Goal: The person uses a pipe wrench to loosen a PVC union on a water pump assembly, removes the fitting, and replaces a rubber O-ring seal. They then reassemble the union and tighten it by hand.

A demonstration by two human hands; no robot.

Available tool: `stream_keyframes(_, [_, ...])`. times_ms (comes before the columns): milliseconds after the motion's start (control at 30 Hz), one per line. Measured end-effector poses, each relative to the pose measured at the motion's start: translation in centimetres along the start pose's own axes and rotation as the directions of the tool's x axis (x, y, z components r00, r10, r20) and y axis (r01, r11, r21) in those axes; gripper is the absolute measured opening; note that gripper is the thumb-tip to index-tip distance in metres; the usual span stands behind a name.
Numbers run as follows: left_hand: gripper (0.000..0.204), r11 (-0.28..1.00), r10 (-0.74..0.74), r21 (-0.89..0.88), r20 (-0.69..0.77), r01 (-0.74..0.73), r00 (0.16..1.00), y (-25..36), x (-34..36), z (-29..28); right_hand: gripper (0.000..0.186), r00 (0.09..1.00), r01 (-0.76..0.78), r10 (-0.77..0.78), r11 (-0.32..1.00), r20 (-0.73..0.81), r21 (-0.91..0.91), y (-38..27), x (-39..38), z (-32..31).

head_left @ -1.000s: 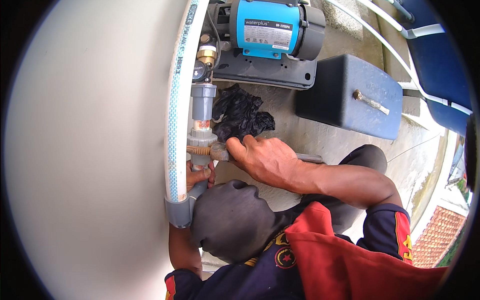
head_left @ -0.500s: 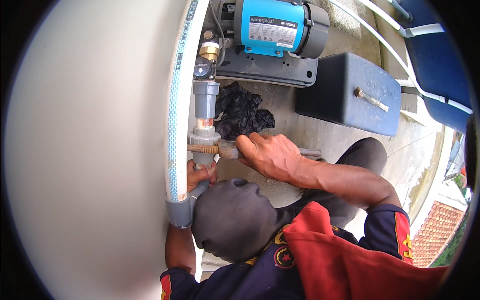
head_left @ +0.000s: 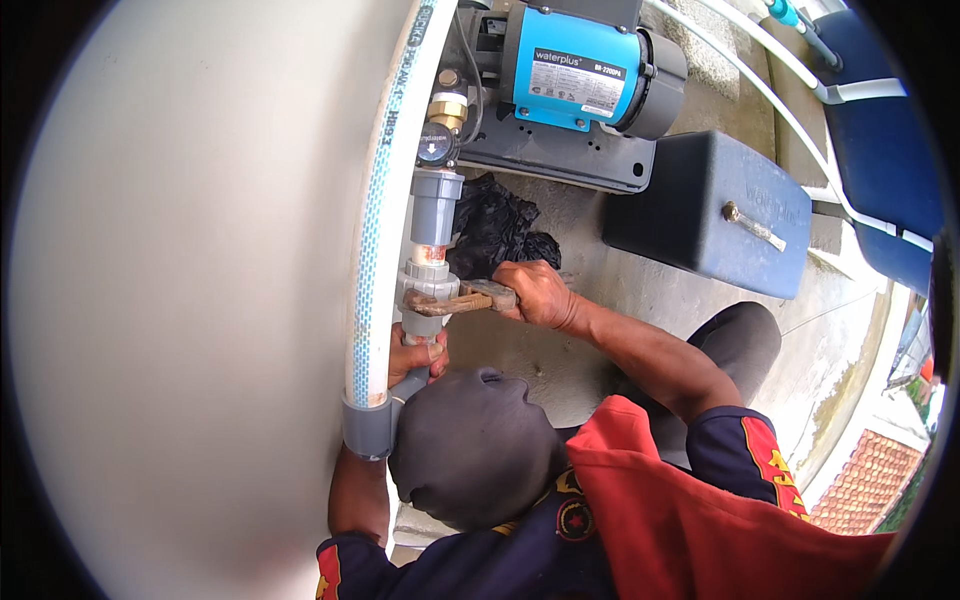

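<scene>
My right hand is closed round a rusty pipe wrench. The wrench's hooked jaw lies across a grey pipe union on the upright pipe run; most of its handle is hidden by my hand. Just below the union, my left hand grips the grey pipe, its fingers curled round it and partly hidden. Above the union come a grey pipe socket, a round black fitting and a brass fitting.
A thick white hose runs beside the wall. At the top is a blue water pump, with a dark blue cover to its right. A crumpled black plastic bag lies behind the pipe. My bent knee is close to my left hand.
My right hand has swung the wrench round the union, so its handle no longer sticks out to the right. My left hand stays on the pipe. The whole view has shifted slightly.
</scene>
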State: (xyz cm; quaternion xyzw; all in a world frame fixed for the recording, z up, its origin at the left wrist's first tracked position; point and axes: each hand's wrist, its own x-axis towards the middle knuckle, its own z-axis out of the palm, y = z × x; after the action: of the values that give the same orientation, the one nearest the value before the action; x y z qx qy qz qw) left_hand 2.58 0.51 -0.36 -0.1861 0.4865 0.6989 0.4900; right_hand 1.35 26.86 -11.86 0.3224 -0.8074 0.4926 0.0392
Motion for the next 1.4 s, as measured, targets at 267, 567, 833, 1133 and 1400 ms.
stream_keyframes(267, [0.034, 0.997, 0.074, 0.015, 0.125, -0.076, 0.989, -0.3, 0.5, -0.5, 0.04, 0.974, -0.156, 0.211, 0.887, -0.079, 0.435, 1.7, 1.0, 6.7])
stream_keyframes(567, [0.03, 0.994, 0.08, 0.076, 0.035, -0.083, 0.996, -0.4, 0.4, -0.6, 0.043, 0.938, -0.345, 0.342, 0.937, -0.064, -0.056, -4.9, -0.9, -2.4])
stream_keyframes(833, [0.023, 0.984, 0.142, 0.121, -0.108, -0.128, 0.984, 0.1, -0.6, 1.1, 0.03, 0.913, -0.319, 0.393, 0.851, 0.104, -0.416, -13.1, 4.4, -8.1])
stream_keyframes(1133, [0.021, 0.99, 0.13, 0.088, -0.28, -0.11, 0.951, -0.3, -1.2, 2.4, 0.029, 0.831, -0.259, 0.493, 0.753, 0.258, -0.604, -16.5, 8.4, -8.2])
stream_keyframes(1400, [0.024, 0.992, 0.124, 0.031, -0.203, -0.12, 0.971, -1.6, -0.3, 0.7, 0.03, 0.832, -0.298, 0.5, 0.769, 0.241, -0.566, -14.8, 7.1, -7.8])
